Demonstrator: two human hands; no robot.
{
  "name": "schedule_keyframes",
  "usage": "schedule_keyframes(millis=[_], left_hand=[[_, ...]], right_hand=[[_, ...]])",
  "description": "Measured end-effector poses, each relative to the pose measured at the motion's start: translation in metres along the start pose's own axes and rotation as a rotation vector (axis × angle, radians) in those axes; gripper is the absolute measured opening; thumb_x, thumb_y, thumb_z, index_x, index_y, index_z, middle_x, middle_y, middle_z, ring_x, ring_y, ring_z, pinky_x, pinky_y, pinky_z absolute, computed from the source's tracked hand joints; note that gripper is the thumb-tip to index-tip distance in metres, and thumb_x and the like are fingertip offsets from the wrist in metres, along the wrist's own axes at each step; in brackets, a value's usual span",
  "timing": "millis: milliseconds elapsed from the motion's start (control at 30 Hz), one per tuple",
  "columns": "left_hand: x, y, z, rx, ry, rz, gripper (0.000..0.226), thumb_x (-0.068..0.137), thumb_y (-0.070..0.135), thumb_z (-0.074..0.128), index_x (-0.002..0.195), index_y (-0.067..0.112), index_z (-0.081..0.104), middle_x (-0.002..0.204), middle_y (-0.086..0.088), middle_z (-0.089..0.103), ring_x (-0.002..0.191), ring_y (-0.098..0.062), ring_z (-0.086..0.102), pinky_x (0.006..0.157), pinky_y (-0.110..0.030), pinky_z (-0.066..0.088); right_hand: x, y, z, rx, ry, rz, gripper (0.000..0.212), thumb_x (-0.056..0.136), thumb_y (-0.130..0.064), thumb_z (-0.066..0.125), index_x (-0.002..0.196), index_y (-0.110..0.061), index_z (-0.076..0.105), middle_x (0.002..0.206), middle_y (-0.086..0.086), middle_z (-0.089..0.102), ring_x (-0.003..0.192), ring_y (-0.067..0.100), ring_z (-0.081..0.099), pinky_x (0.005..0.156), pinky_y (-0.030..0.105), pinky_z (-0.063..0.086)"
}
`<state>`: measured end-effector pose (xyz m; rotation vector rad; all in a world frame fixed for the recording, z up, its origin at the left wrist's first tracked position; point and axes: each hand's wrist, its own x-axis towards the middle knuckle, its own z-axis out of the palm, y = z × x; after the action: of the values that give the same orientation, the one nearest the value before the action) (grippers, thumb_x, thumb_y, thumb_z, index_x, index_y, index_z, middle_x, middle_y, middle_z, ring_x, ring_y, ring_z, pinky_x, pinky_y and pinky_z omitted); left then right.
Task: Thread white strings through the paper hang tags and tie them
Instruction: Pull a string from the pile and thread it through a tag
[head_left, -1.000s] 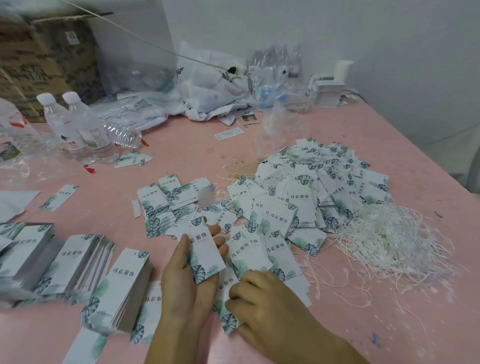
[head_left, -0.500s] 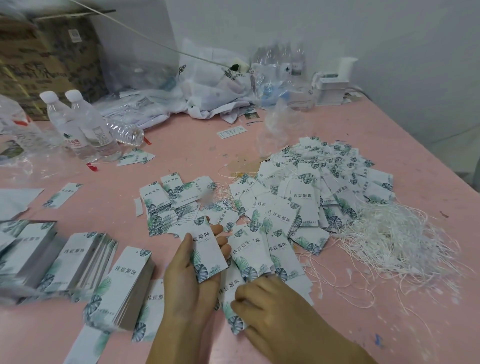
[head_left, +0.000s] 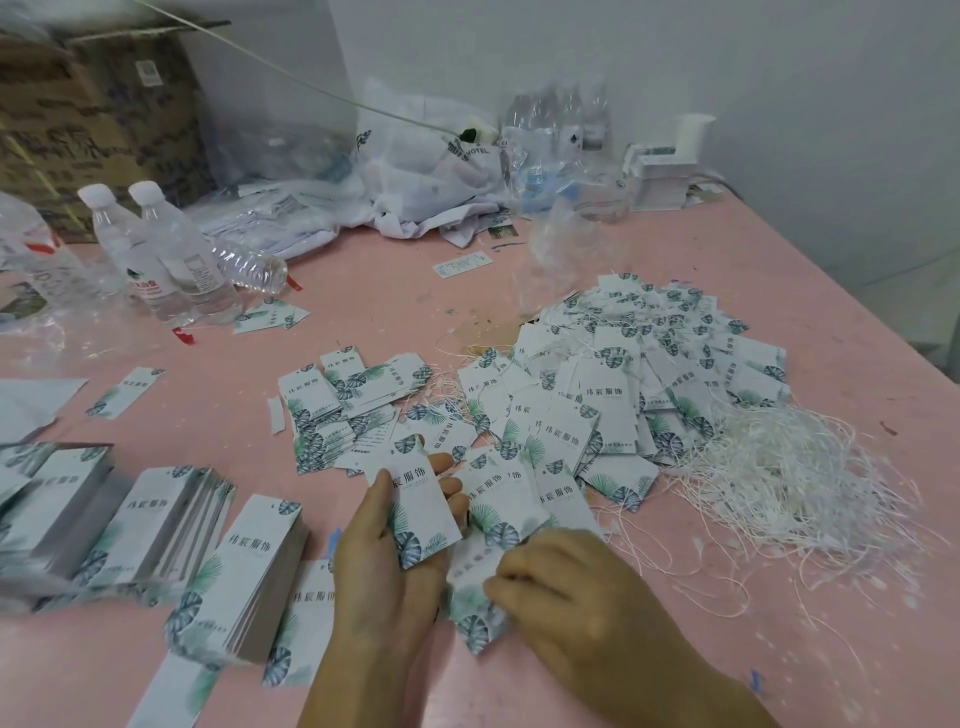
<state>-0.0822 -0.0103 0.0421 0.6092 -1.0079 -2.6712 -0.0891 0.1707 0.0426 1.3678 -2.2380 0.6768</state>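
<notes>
Nearest the camera, on the pink surface (head_left: 363, 322), both hands work over loose tags. Left hand (head_left: 387, 566) lies palm-up w/ one white leaf-printed paper hang tag (head_left: 418, 506) on it, thumb pressed on the tag's left edge, fingers (head_left: 449, 488) curled up behind it: prob. held face-up to free the top end for threading. Right hand (head_left: 571, 592), fingers curled together, pinches the edge of a second tag (head_left: 470, 592) lying partly under the first; looks like it's separating the tag, no string visible in either hand. Left of the hands, upright stacks of unstrung tags (head_left: 249, 571) stand in rows, i.e. stock kept within reach. Further out, centre, a loose scatter of tags (head_left: 343, 410); to its right a heap of tags w/ strings attached (head_left: 649, 384), likely finished ones. Right, the tangle of white strings (head_left: 789, 483) sits beside that heap, near the right hand. Far back: two clear capped plastic water bottles (head_left: 156, 249), a brown cardboard box (head_left: 93, 130), crumpled plastic bags (head_left: 431, 171).
</notes>
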Motion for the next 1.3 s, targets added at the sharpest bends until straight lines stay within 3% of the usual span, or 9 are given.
schedule_keyframes(millis=[100,200,333,500,633,767,1033,1167,1300], left_hand=[[0.0,0.0,0.0,-0.045,0.012,0.003,0.048,0.096,0.034,0.045,0.084,0.005,0.081,0.086,-0.013,0.075,0.07,-0.017,0.071,0.064,-0.028,0.06],[-0.002,-0.002,0.004,-0.063,0.015,-0.034,0.053,0.102,0.031,0.04,0.083,0.001,0.08,0.085,-0.014,0.074,0.068,-0.019,0.071,0.061,-0.027,0.06],[-0.01,-0.011,0.014,-0.049,-0.012,-0.138,0.045,0.086,0.032,0.054,0.098,-0.007,0.071,0.088,-0.019,0.068,0.071,-0.025,0.067,0.062,-0.032,0.06],[-0.022,-0.028,0.018,0.101,-0.072,-0.247,0.052,0.078,0.047,0.059,0.096,0.001,0.077,0.089,-0.018,0.07,0.077,-0.028,0.07,0.07,-0.04,0.055],[-0.031,-0.037,0.027,0.047,-0.05,-0.263,0.054,0.083,0.041,0.058,0.11,-0.005,0.071,0.116,-0.028,0.066,0.106,-0.037,0.066,0.091,-0.049,0.054],[-0.035,-0.037,0.026,-0.086,-0.161,-0.38,0.059,0.091,0.044,0.047,0.119,-0.005,0.067,0.13,-0.024,0.062,0.119,-0.035,0.062,0.086,-0.039,0.057],[-0.029,-0.045,0.015,-0.053,-0.218,-0.383,0.057,0.085,0.039,0.054,0.121,-0.005,0.066,0.121,-0.028,0.065,0.108,-0.034,0.067,0.081,-0.039,0.059],[-0.025,-0.05,0.013,0.079,-0.207,-0.213,0.046,0.084,0.032,0.056,0.104,-0.006,0.072,0.101,-0.029,0.07,0.082,-0.032,0.07,0.066,-0.036,0.059],[-0.028,-0.053,0.019,0.022,-0.221,-0.153,0.045,0.084,0.023,0.062,0.125,0.003,0.062,0.093,-0.027,0.067,0.067,-0.029,0.063,0.059,-0.035,0.056]], right_hand=[[-0.001,0.01,-0.015,0.193,0.183,0.199,0.02,0.097,-0.022,0.054,0.098,-0.012,0.072,0.096,-0.004,0.067,0.087,0.014,0.061,0.077,0.026,0.049],[-0.007,0.019,-0.025,0.615,0.41,0.714,0.022,0.093,-0.044,0.057,0.098,-0.029,0.071,0.082,-0.007,0.068,0.07,0.013,0.061,0.062,0.029,0.053],[-0.013,0.038,-0.026,0.986,0.538,1.039,0.034,0.081,-0.047,0.067,0.089,-0.014,0.071,0.059,0.006,0.055,0.051,0.012,0.048,0.047,0.022,0.044],[-0.015,0.035,-0.022,0.902,0.539,0.929,0.022,0.089,-0.039,0.064,0.104,-0.024,0.073,0.079,0.004,0.07,0.066,0.01,0.06,0.064,0.022,0.054],[-0.013,0.021,-0.012,0.446,0.414,0.476,0.026,0.094,-0.02,0.054,0.115,-0.022,0.07,0.114,-0.008,0.064,0.104,0.009,0.062,0.086,0.017,0.049],[-0.012,0.013,0.002,0.189,0.239,0.208,0.026,0.094,-0.017,0.053,0.111,-0.012,0.072,0.107,0.006,0.061,0.089,0.023,0.061,0.073,0.035,0.05],[-0.009,0.007,-0.003,0.163,0.109,0.126,0.022,0.088,-0.024,0.06,0.101,-0.015,0.075,0.094,0.003,0.063,0.077,0.018,0.055,0.069,0.032,0.046],[-0.009,0.019,-0.017,0.334,0.185,0.304,0.013,0.089,-0.022,0.063,0.096,-0.015,0.072,0.095,-0.007,0.062,0.086,0.01,0.06,0.077,0.023,0.05],[-0.025,0.065,-0.043,0.319,0.246,0.982,0.016,0.088,-0.02,0.066,0.084,-0.035,0.067,0.079,-0.009,0.066,0.072,0.008,0.062,0.065,0.026,0.052]])
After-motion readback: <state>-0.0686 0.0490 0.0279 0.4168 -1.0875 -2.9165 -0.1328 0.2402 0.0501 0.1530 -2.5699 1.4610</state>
